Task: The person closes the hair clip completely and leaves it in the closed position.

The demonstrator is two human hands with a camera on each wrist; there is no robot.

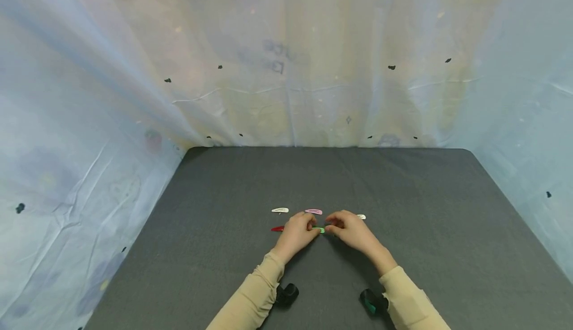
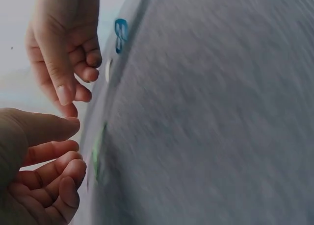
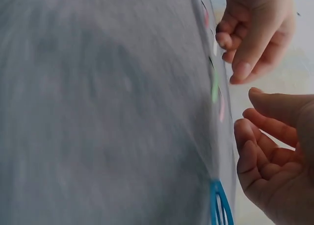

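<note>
My left hand [image 1: 295, 231] hovers close over a green snap hair clip [image 1: 319, 230], its fingers loosely bent with nothing between them. Facing it from the other side is my right hand [image 1: 355, 231], also with relaxed, bent fingers and nothing in them. In the right wrist view the green clip [image 3: 215, 86] lies on the table, below the fingertips of both hands. A red clip [image 1: 277, 228] pokes out to the left of my left hand. A blue clip [image 3: 219, 205] shows in both wrist views; in the head view my right hand hides it.
Behind the hands lie a white clip [image 1: 280, 210] and a pink clip [image 1: 314, 211]. Another white clip [image 1: 361, 216] shows just past my right hand. The grey table [image 1: 215, 185] is bordered by hanging patterned sheets [image 1: 313, 106] at the back and sides.
</note>
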